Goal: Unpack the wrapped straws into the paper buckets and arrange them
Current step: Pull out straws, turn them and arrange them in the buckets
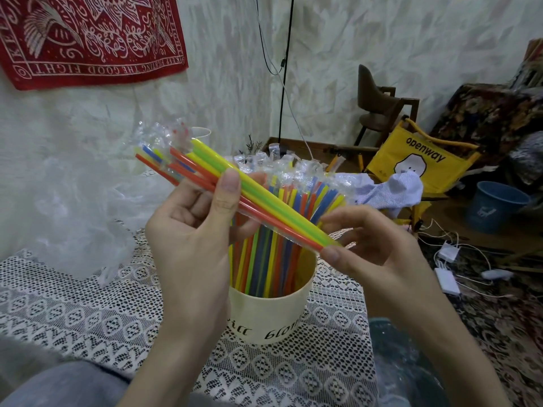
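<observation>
A person's left hand (194, 230) and right hand (373, 251) hold a bundle of wrapped straws (235, 189) slantwise above a cream paper bucket (270, 312) on a counter draped in white lace cloth (88, 312). The straws are slim, smooth plastic tubes in yellow, green, orange and blue, each sheathed in thin clear film that crinkles into a ragged tuft at the bundle's 10 o'clock end. The left grip is curled round the bundle's middle, thumb pressed flat across the top; the right grip pinches the 4 o'clock end between thumb and fingertips. Directly beneath the bundle, at 6 o'clock from it, the round bucket with dark lettering on its wall is packed with upright straws (279, 230) fanning toward 1 o'clock, their film tips glinting. A heap of crumpled clear plastic (79, 207) lies at 9 o'clock of the bucket. At 2 o'clock, well apart on the patterned carpet, stands a yellow fabric folding chair (420, 160) printed "openway", with a blue bin (496, 207) beside it. A red patterned cloth (88, 39) hangs on the wall at 11 o'clock.
</observation>
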